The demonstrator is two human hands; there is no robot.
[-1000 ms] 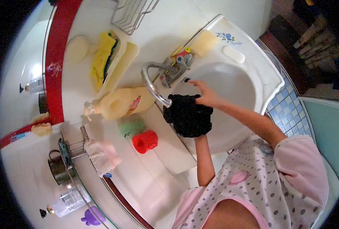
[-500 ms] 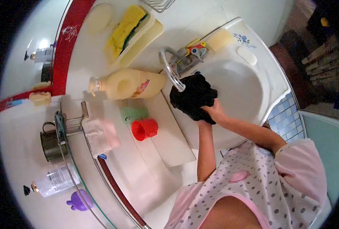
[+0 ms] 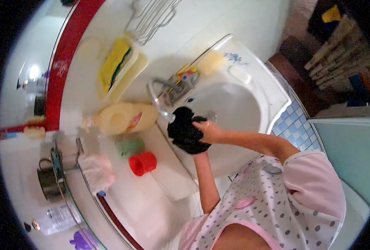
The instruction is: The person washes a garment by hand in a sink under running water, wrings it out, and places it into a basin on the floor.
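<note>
A bunched black cloth (image 3: 187,132) is held over the near-left part of the white washbasin (image 3: 239,100), just below the spout of the metal faucet (image 3: 162,110). My right hand (image 3: 210,131) grips the cloth from its right side, with the fingers curled into the folds. Under the cloth is my left hand (image 3: 200,156); only its wrist end shows, and the fabric covers its fingers. The cloth lies bunched over that hand.
A yellow soap bar (image 3: 212,62) and a white bar (image 3: 239,74) lie on the basin rim. Left of the basin are a cream pump bottle (image 3: 124,118), a red cup (image 3: 142,163), and a yellow sponge (image 3: 115,66) in a holder. A glass shelf with a metal mug (image 3: 49,183) stands lower left.
The view has shifted, so the basin and bottles appear lower and further left. My right hand has moved up onto the cloth's upper right side, and the cloth has changed shape.
</note>
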